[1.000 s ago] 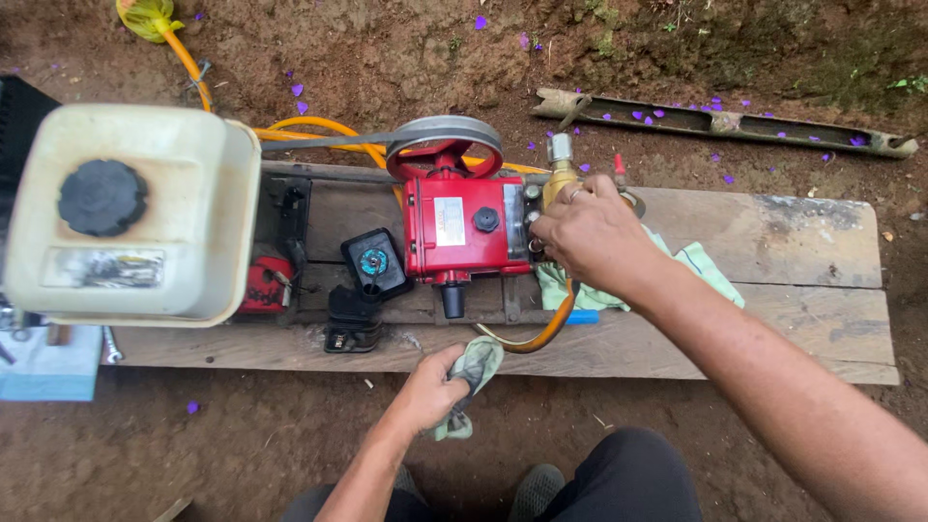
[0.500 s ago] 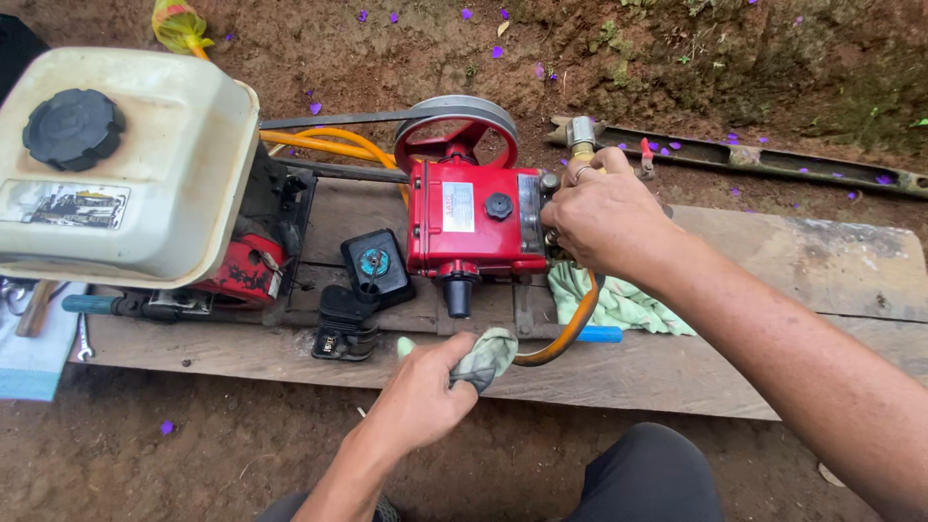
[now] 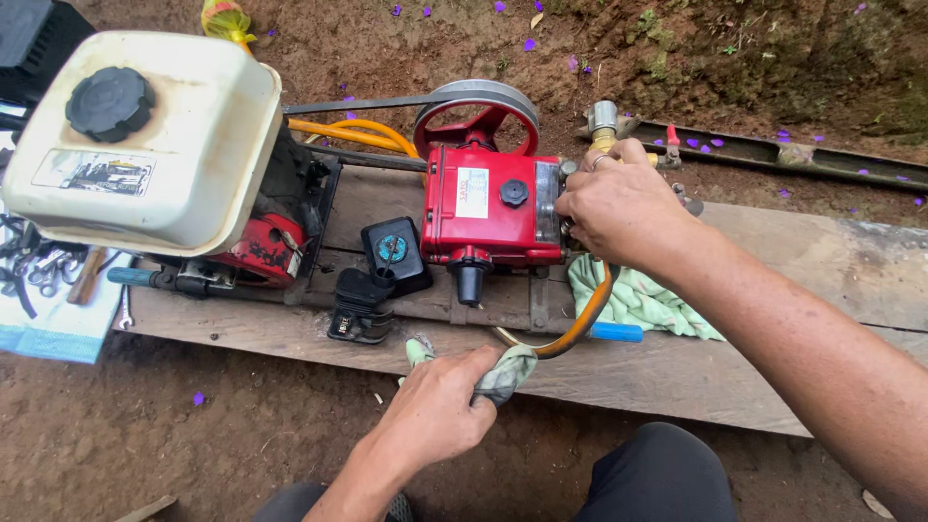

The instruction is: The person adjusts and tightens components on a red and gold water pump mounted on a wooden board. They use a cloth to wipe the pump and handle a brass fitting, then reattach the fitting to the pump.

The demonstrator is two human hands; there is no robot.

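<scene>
Head view looked down on a long wooden plank (image 3: 773,377) lying on bare brown dirt (image 3: 193,435) scattered with small purple petals (image 3: 198,398). At the plank's left end stood a small engine with a big cream fuel tank (image 3: 164,145), a black cap (image 3: 109,100) on its top. A belt ran from the engine to the red pulley wheel (image 3: 477,111) of a red pump (image 3: 488,208) bolted near the middle of the plank. Beyond the plank lay a long grey metal rail (image 3: 802,155). A pale green cloth (image 3: 643,300) lay on the plank just right of the pump, with an orange hose (image 3: 580,329) curving across it and a blue fitting (image 3: 617,333) beside it. Left of the plank, a blue-edged sheet (image 3: 58,329) held loose wrenches. The right hand (image 3: 619,208) was at the pump's right end, fingers curled over the fittings there, just below a brass valve (image 3: 604,121); what exactly its grip enclosed could not be told. The left hand (image 3: 440,406) was at the plank's near edge, its grip closed tightly around a crumpled grey-green rag (image 3: 503,372), in front of the pump and beside the hose's bend.
</scene>
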